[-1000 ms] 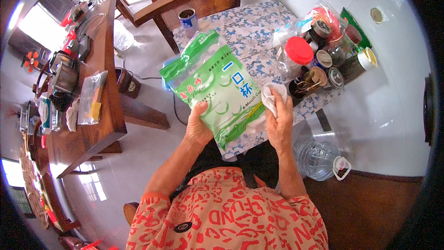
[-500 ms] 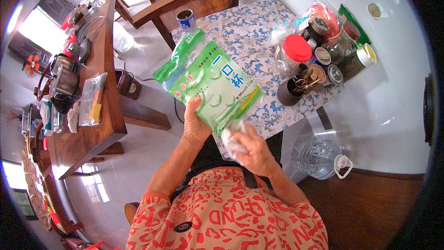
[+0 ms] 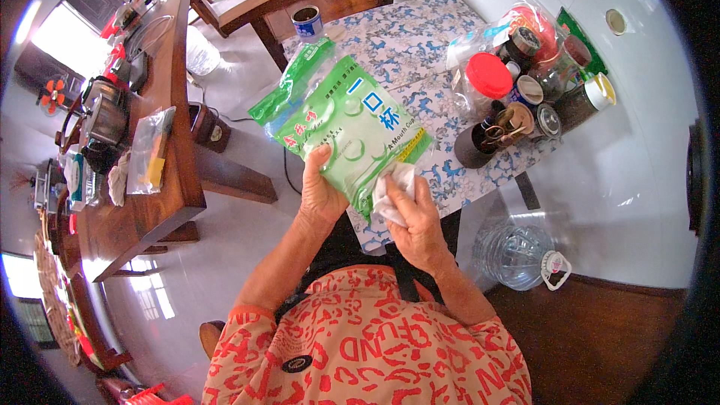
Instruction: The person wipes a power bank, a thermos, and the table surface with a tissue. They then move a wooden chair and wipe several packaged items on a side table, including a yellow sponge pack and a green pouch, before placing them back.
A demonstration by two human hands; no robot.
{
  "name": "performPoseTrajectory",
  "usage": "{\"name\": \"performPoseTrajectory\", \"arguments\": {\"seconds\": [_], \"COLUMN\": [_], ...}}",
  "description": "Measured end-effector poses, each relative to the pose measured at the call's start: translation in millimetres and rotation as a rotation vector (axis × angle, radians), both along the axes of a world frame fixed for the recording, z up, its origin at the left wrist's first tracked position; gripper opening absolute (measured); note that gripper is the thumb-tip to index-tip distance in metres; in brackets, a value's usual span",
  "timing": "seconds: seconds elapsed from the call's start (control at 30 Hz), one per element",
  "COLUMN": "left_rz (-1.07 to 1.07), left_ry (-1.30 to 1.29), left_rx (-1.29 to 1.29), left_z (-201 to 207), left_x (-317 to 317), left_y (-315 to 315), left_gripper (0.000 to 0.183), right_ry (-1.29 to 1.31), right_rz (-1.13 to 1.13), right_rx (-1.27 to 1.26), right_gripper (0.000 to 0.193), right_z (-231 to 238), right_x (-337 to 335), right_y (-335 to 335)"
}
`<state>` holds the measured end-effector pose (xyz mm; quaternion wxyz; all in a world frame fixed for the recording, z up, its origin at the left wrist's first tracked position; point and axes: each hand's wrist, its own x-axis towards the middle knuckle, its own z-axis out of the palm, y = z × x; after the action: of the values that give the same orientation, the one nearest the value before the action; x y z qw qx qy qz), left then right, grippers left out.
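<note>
My left hand [image 3: 322, 187] grips the lower left edge of a green and white plastic bag [image 3: 341, 124], thumb on its front. The bag is tilted, held up over the near edge of the table, and its green top flap leans away to the upper left. In my right hand [image 3: 420, 229] is a crumpled white cloth or tissue [image 3: 392, 184], pressed against the bag's lower right corner. The fingers of my left hand behind the bag are hidden.
The table [image 3: 409, 37] has a blue floral cover. On its right stand a red-lidded jar [image 3: 487, 79], a dark holder with scissors [image 3: 476, 146] and several jars. A blue can [image 3: 307, 22] is at the far left. A large water bottle [image 3: 514, 256] is on the floor, right.
My right hand has moved slightly up and right, bringing the white cloth onto the bag's lower front. The view has shifted a little; my left hand keeps its hold.
</note>
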<state>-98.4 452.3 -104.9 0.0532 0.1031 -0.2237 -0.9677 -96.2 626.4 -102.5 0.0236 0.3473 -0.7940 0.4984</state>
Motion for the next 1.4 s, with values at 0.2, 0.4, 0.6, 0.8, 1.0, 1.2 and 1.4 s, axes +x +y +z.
{"name": "performPoseTrajectory", "arguments": {"seconds": [0.2,0.4,0.6,0.8,1.0,1.2,1.4], "left_rz": [-0.002,-0.079,-0.126,-0.275,-0.381,-0.33,-0.292], "left_ry": [-0.03,-0.069,-0.085,-0.013,0.017,-0.05,-0.055], "left_rx": [-0.018,-0.04,-0.093,-0.053,-0.117,-0.118,-0.086], "left_z": [0.7,-7.1,-10.5,-12.0,-10.1,-12.3,-17.1], "left_x": [1.5,7.1,12.8,16.9,22.9,24.5,22.5], "left_y": [-2.2,4.9,9.6,5.0,6.7,0.7,-7.0], "left_gripper": [0.067,0.068,0.068,0.074,0.077,0.078,0.076], "right_ry": [-0.017,0.172,0.277,0.067,-0.337,-0.484,-0.704], "right_rz": [0.257,0.162,-0.007,-0.137,-0.1,-0.021,0.011], "right_rx": [0.038,0.058,0.113,-0.071,-0.326,-0.23,-0.231], "right_gripper": [0.057,0.058,0.058,0.051,0.034,0.037,0.038], "right_z": [10.7,38.6,17.7,6.7,25.3,14.4,-18.0], "right_x": [9.3,3.3,-25.3,-63.1,-94.6,-87.5,-80.3], "right_y": [10.4,7.4,6.2,14.7,16.2,25.3,48.8]}}
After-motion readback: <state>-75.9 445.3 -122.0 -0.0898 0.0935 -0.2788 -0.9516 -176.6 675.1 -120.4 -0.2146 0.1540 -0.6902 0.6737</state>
